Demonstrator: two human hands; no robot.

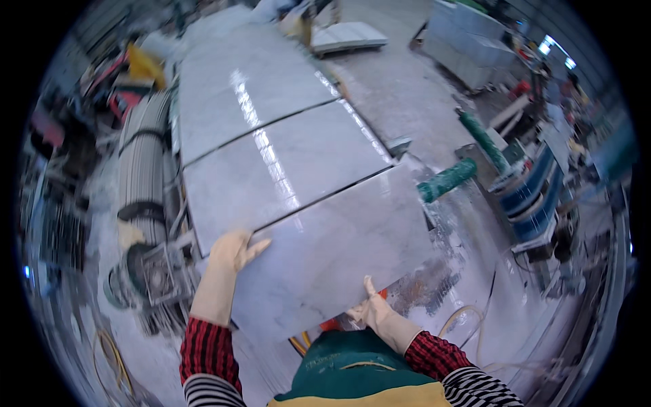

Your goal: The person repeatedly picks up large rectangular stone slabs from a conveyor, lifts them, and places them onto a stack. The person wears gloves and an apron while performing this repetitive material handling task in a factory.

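A pale grey, polished stone slab [332,251] lies slanted just in front of me, its near part reaching out toward my body. My left hand [232,252], in a cream rubber glove, grips its left edge with the thumb over the top face. At the near edge, toward the right, my right hand [377,313] in a matching glove holds the slab, thumb up against the edge and fingers partly hidden beneath. Beyond a narrow dark gap lies a second slab [319,159], and past that a third slab [258,74]; bright light streaks reflect off them.
On the left runs a ribbed grey roller-like cover [144,159] above a motor [157,275]. Green rollers [447,180] stand to the right, near a blue curved machine part [532,203]. Stacked pale blocks [468,44] sit at far right. A hose [468,312] lies on the wet floor.
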